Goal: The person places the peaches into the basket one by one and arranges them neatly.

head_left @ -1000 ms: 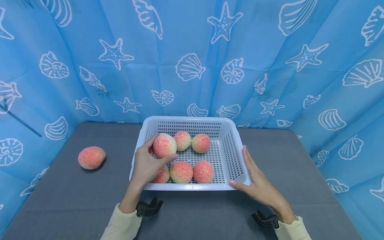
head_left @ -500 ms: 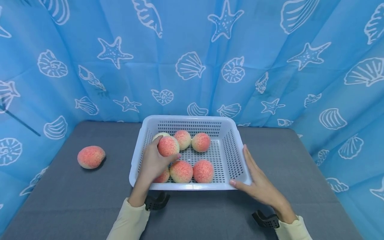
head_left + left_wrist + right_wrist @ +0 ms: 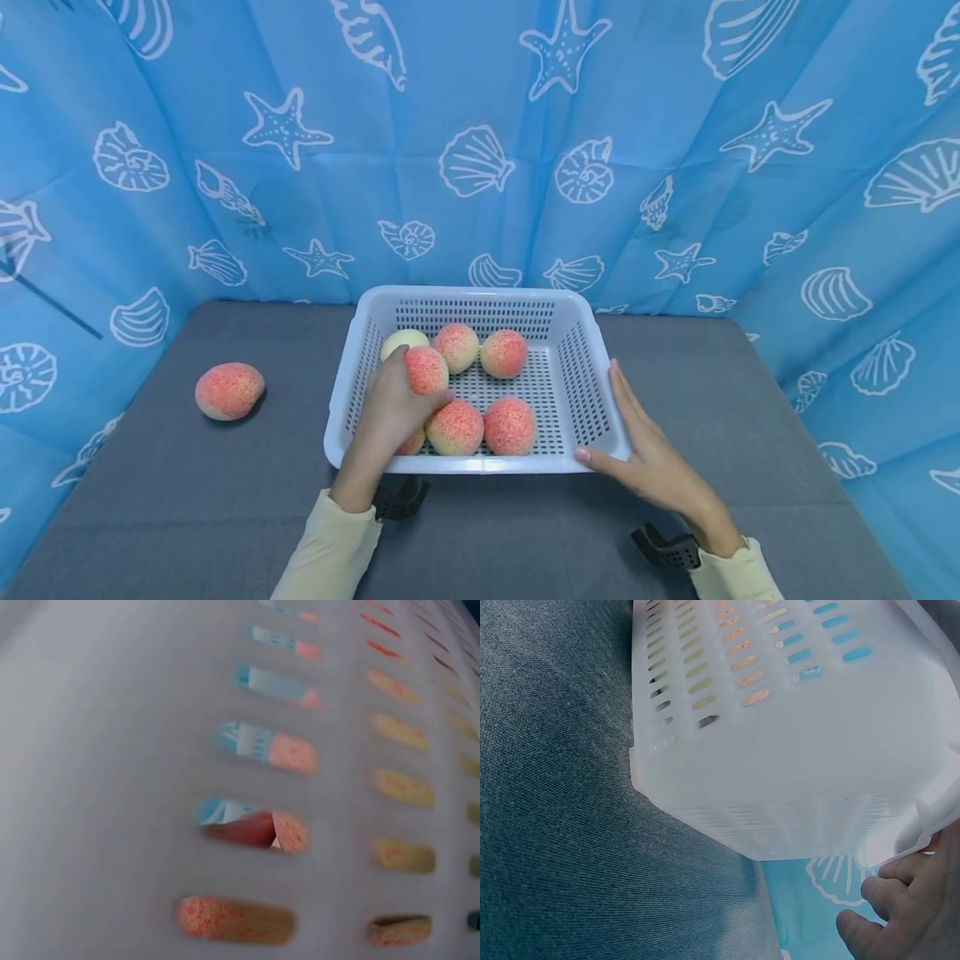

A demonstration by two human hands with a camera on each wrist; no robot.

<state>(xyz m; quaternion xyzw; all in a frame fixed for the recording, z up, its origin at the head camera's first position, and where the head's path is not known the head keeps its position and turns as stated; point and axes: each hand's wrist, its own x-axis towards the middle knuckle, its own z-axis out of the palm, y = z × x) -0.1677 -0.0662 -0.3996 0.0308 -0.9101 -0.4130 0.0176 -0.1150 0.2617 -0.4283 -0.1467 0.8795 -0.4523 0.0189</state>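
Note:
My left hand (image 3: 393,406) reaches over the left part of a white slotted plastic basket (image 3: 465,466) and holds a pink and cream peach (image 3: 427,370) between thumb and fingers. Behind it a pale peach (image 3: 405,341) shows near the back left corner. At the basket's right front corner, my right hand (image 3: 651,462) grips the rim, thumb on the front edge and fingers along the outer side. The right wrist view shows those fingers (image 3: 881,891) bent under the rim. In the left wrist view, the basket wall (image 3: 112,787) fills the frame, with peach colours behind its slots.
Two peaches, one of them a redder peach (image 3: 504,353), sit along the basket's back. A front row includes a peach (image 3: 454,427) and its right neighbour (image 3: 510,426). Another peach (image 3: 229,391) lies on the grey tablecloth (image 3: 187,500) at left. A blue shell-print curtain (image 3: 480,225) surrounds the table.
My left hand has shifted right and lower with its peach, uncovering the pale peach at the back left. My right hand keeps its place on the rim.

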